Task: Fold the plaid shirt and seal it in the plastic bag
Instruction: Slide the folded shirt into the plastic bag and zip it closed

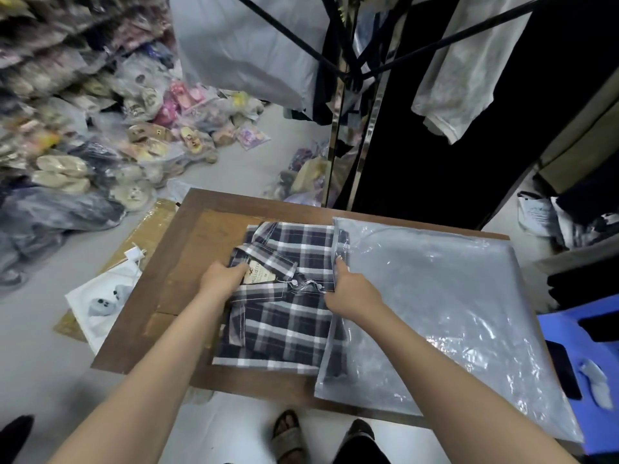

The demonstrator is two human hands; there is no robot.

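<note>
Brown wooden table amid a cluttered stockroom, bagged goods behind.

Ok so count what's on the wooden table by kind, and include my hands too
Plaid shirt: 1
Plastic bag: 1
Hands: 2, left hand and right hand
Total: 4, all on the table
</note>
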